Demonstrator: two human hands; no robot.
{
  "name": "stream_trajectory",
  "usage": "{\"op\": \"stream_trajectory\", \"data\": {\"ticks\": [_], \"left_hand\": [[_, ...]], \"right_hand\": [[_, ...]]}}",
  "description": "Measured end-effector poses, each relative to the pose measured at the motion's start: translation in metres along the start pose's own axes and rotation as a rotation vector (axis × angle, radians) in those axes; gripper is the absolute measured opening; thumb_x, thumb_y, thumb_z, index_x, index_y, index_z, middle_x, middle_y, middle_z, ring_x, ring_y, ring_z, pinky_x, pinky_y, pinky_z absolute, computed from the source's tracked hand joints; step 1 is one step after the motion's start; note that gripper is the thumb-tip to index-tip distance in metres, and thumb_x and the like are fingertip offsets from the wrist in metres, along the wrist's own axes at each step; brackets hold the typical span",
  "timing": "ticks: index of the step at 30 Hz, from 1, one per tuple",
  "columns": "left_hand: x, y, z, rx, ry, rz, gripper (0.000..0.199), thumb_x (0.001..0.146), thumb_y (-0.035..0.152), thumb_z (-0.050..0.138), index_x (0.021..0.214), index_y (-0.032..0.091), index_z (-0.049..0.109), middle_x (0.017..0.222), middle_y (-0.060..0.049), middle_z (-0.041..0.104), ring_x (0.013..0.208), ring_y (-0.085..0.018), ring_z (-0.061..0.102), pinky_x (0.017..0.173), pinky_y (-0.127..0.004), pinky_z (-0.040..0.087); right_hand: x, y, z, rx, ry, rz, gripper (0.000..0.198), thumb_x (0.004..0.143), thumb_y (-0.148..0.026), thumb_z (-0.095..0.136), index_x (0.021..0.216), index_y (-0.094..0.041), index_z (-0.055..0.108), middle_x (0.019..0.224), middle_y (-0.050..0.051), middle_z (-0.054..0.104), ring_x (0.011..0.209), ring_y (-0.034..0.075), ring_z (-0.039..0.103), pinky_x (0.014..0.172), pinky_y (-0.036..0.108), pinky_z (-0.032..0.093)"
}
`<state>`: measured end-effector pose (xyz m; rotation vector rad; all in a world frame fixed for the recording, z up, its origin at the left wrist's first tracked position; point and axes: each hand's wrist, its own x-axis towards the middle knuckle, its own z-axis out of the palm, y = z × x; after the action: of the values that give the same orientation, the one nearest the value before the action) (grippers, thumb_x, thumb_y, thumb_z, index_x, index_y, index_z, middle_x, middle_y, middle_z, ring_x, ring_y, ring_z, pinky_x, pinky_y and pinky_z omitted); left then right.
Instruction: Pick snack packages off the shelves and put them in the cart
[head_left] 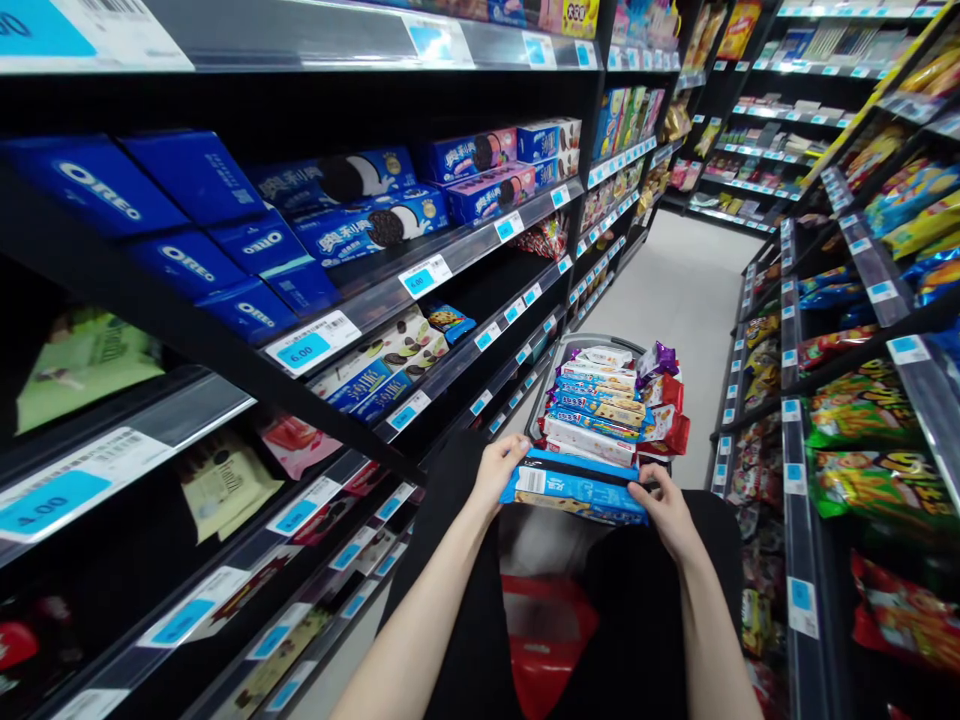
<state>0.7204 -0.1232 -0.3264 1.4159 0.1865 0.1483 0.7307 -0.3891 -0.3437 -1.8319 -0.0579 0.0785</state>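
Observation:
A long blue packet of cookies (577, 487) is held level between both hands, above my knees. My left hand (501, 468) pinches its left end near a white barcode. At the other end my right hand (665, 503) grips the packet between thumb and fingers. Just beyond it stands a grey basket (541, 392) filled with snack packs. Several blue cookie packs (596, 402) lie in rows there, with white packs (589, 440) in front and red packs (667, 405) at the right side. A purple wrapper (657, 360) sits at the basket's far right.
Shelves on the left carry blue Oreo boxes (184, 265) and other biscuit boxes (480, 150). Bagged snacks (862, 480) fill the right-hand shelves. A grey floor aisle (667, 270) runs between them. Below my hands, a red and clear bag (544, 620) shows between my legs.

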Motion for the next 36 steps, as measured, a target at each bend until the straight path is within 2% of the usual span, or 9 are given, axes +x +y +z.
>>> {"op": "stream_trajectory", "data": {"ticks": [3, 7, 12, 15, 18, 22, 27, 32, 36], "left_hand": [[0.0, 0.001, -0.004, -0.002, -0.096, 0.055, 0.047, 0.066, 0.048, 0.065, 0.047, 0.013, 0.04, 0.069, -0.002, 0.051, 0.06, -0.011, 0.041, 0.059, -0.024, 0.032], [0.0, 0.002, -0.004, -0.059, -0.119, 0.074, 0.049, 0.063, 0.049, 0.067, 0.045, 0.014, 0.038, 0.07, -0.003, 0.05, 0.06, -0.011, 0.041, 0.059, -0.024, 0.032], [-0.003, 0.007, -0.001, -0.174, -0.128, -0.008, 0.054, 0.048, 0.052, 0.075, 0.045, 0.013, 0.038, 0.074, -0.004, 0.048, 0.062, -0.011, 0.04, 0.056, -0.021, 0.031], [-0.005, 0.009, -0.001, -0.259, -0.151, -0.103, 0.051, 0.045, 0.042, 0.08, 0.046, 0.011, 0.038, 0.083, -0.005, 0.047, 0.064, -0.01, 0.042, 0.055, -0.02, 0.033], [-0.006, 0.009, -0.003, -0.358, -0.142, -0.163, 0.047, 0.049, 0.032, 0.079, 0.047, 0.01, 0.038, 0.09, -0.004, 0.047, 0.066, -0.01, 0.046, 0.056, -0.02, 0.036], [-0.005, 0.007, -0.004, -0.481, -0.078, -0.173, 0.046, 0.05, 0.03, 0.08, 0.05, 0.011, 0.038, 0.096, -0.004, 0.049, 0.07, -0.01, 0.049, 0.06, -0.02, 0.04], [-0.003, 0.005, -0.004, -0.539, -0.008, -0.176, 0.045, 0.056, 0.037, 0.077, 0.058, 0.014, 0.039, 0.086, -0.003, 0.054, 0.062, -0.008, 0.048, 0.056, -0.019, 0.041], [-0.002, 0.006, -0.006, -0.543, 0.024, -0.192, 0.048, 0.052, 0.041, 0.079, 0.058, 0.013, 0.04, 0.09, -0.002, 0.056, 0.064, -0.008, 0.05, 0.059, -0.02, 0.043], [-0.003, 0.006, -0.004, -0.547, 0.018, -0.187, 0.049, 0.052, 0.042, 0.079, 0.058, 0.013, 0.04, 0.095, -0.002, 0.055, 0.065, -0.008, 0.051, 0.06, -0.021, 0.044]], "right_hand": [[-0.004, -0.007, 0.001, 0.047, -0.08, 0.04, 0.035, 0.066, -0.046, 0.066, 0.062, -0.019, 0.044, 0.07, -0.001, 0.041, 0.061, 0.013, 0.038, 0.055, 0.024, 0.033], [-0.003, -0.007, 0.004, 0.17, -0.036, 0.109, 0.037, 0.064, -0.045, 0.067, 0.059, -0.019, 0.042, 0.064, -0.002, 0.04, 0.059, 0.013, 0.039, 0.053, 0.024, 0.033], [0.0, -0.008, 0.004, 0.331, 0.007, 0.186, 0.041, 0.06, -0.046, 0.071, 0.055, -0.018, 0.041, 0.064, -0.001, 0.045, 0.058, 0.013, 0.041, 0.052, 0.024, 0.034], [0.0, -0.01, 0.002, 0.438, 0.04, 0.233, 0.042, 0.058, -0.045, 0.073, 0.055, -0.018, 0.041, 0.06, -0.002, 0.043, 0.054, 0.011, 0.039, 0.05, 0.024, 0.034], [0.0, -0.01, 0.001, 0.499, 0.051, 0.211, 0.04, 0.06, -0.046, 0.073, 0.056, -0.018, 0.044, 0.06, -0.002, 0.043, 0.057, 0.012, 0.041, 0.054, 0.025, 0.037], [-0.002, -0.011, 0.0, 0.535, -0.01, 0.094, 0.036, 0.067, -0.048, 0.068, 0.06, -0.018, 0.049, 0.073, 0.001, 0.048, 0.07, 0.016, 0.047, 0.066, 0.028, 0.041], [-0.005, -0.015, 0.001, 0.455, -0.04, -0.052, 0.038, 0.072, -0.053, 0.061, 0.06, -0.019, 0.05, 0.074, 0.001, 0.039, 0.068, 0.014, 0.041, 0.062, 0.026, 0.039], [-0.004, -0.015, 0.002, 0.432, -0.098, 0.03, 0.039, 0.073, -0.055, 0.059, 0.063, -0.019, 0.047, 0.07, 0.002, 0.041, 0.064, 0.014, 0.042, 0.057, 0.026, 0.039], [-0.003, -0.014, 0.003, 0.473, -0.02, 0.09, 0.041, 0.065, -0.058, 0.064, 0.072, -0.022, 0.046, 0.067, 0.0, 0.048, 0.064, 0.017, 0.049, 0.059, 0.029, 0.043]]}}
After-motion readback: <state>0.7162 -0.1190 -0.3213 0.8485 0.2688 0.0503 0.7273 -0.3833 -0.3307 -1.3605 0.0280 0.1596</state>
